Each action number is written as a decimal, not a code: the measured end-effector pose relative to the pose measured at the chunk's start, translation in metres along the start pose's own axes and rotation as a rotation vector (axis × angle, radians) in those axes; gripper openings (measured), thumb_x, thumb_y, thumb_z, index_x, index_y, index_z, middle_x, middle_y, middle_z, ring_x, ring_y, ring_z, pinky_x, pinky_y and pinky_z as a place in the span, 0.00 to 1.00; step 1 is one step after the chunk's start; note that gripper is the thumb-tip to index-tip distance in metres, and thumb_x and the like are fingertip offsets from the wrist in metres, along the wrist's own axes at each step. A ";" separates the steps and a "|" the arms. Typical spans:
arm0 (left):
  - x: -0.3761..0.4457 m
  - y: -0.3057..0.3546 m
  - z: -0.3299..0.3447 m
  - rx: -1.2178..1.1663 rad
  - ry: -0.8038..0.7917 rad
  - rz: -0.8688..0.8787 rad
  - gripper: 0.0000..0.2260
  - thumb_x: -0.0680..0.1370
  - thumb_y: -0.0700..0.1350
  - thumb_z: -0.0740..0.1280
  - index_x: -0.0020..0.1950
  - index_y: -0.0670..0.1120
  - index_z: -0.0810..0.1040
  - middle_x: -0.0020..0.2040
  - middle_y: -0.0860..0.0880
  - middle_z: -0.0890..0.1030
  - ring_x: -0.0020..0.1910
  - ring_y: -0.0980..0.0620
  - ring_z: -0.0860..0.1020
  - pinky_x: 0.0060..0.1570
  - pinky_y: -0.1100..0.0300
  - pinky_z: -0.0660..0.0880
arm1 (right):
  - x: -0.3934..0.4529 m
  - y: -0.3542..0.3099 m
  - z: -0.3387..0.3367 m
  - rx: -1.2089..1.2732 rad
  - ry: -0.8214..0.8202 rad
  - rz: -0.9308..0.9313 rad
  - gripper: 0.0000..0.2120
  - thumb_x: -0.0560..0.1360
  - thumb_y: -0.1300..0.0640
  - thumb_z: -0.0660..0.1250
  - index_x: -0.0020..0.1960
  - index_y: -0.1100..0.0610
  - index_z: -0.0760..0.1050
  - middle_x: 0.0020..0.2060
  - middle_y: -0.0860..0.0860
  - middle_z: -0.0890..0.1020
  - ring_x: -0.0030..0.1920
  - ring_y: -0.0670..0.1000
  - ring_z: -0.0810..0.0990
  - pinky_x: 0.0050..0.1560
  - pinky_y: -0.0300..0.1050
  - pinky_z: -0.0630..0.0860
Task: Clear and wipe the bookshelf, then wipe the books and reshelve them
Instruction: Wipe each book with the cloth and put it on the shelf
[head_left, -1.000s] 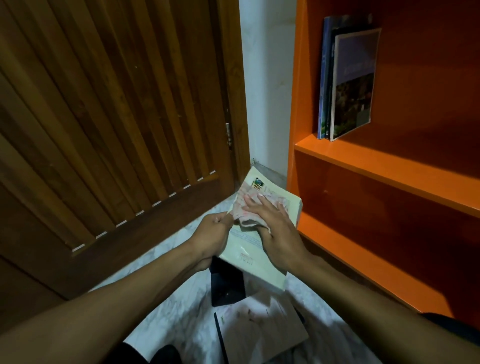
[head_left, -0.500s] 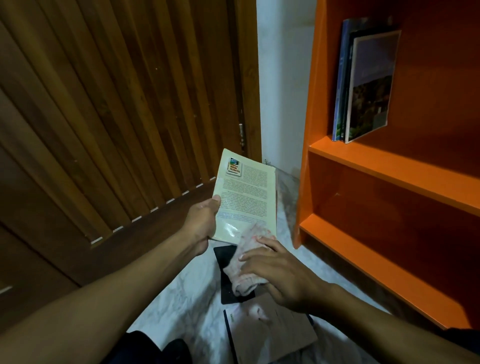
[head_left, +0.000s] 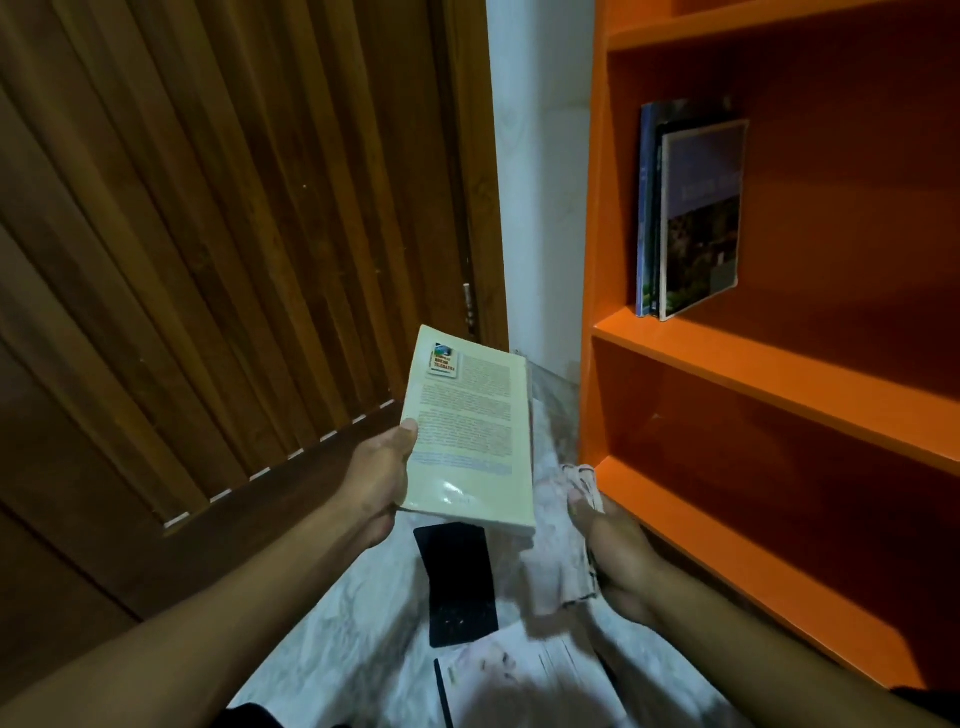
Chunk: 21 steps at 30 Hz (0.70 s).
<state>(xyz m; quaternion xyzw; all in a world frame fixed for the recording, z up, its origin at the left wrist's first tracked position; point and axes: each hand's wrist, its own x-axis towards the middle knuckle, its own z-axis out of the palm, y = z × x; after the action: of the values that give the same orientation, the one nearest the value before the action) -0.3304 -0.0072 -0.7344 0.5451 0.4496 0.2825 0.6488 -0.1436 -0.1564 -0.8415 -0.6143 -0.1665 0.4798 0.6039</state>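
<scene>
- Left hand (head_left: 382, 480) gripping a cream paperback (head_left: 470, 428) by its left edge; thumb on the printed cover, fingers hidden beneath; cover tilted up toward the camera, small coloured label at the top left corner, blocks of text below it
- Right hand (head_left: 615, 558) just right of and lower than the paperback, not touching it; fingers curled round a pale cloth (head_left: 563, 540); cloth bunched and somewhat blurred, hanging from the palm, one end poking up past the fingertips
- Directly below the paperback, between the two wrists: a black booklet (head_left: 460, 584) flat on the pale marbled floor (head_left: 337, 639); nearer the camera from that, a light-covered book (head_left: 519, 680) lying flat, dark spine to its left, partly lit
- Right of the right hand: orange bookshelf (head_left: 779, 374); bottom board close beside the cloth; compartment above it showing only bare orange boards in what can be seen
- Above and right of both hands, one shelf higher: a few thin books (head_left: 696, 218) standing upright against the left wall of the shelf; outermost cover facing out, a dark landscape picture on it; title blurred
- Left of the left hand: brown slatted wooden door (head_left: 234, 234); between door and shelf, a strip of white wall (head_left: 543, 208)
</scene>
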 end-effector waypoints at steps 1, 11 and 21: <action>-0.002 -0.002 0.002 0.022 -0.028 -0.004 0.14 0.85 0.49 0.57 0.62 0.48 0.80 0.57 0.44 0.85 0.56 0.40 0.83 0.60 0.37 0.77 | 0.000 -0.005 0.002 0.211 -0.047 0.109 0.27 0.76 0.38 0.66 0.70 0.50 0.71 0.64 0.56 0.80 0.62 0.60 0.79 0.65 0.67 0.72; 0.004 -0.023 0.023 0.448 -0.255 -0.021 0.16 0.83 0.49 0.62 0.68 0.45 0.76 0.62 0.47 0.83 0.56 0.48 0.83 0.60 0.48 0.79 | -0.022 -0.017 0.017 0.409 -0.135 0.055 0.22 0.71 0.61 0.73 0.65 0.58 0.76 0.56 0.57 0.84 0.56 0.62 0.83 0.60 0.64 0.78; -0.011 -0.012 0.076 0.383 -0.298 0.332 0.34 0.80 0.52 0.66 0.79 0.63 0.47 0.67 0.59 0.72 0.55 0.61 0.80 0.45 0.66 0.81 | -0.026 -0.032 0.033 -0.245 0.115 -0.429 0.20 0.75 0.58 0.72 0.63 0.46 0.71 0.56 0.49 0.83 0.49 0.46 0.85 0.43 0.41 0.83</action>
<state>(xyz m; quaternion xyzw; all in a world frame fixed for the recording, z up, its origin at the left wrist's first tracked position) -0.2691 -0.0537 -0.7427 0.7592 0.2992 0.2116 0.5379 -0.1703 -0.1501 -0.7963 -0.6600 -0.3152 0.2812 0.6212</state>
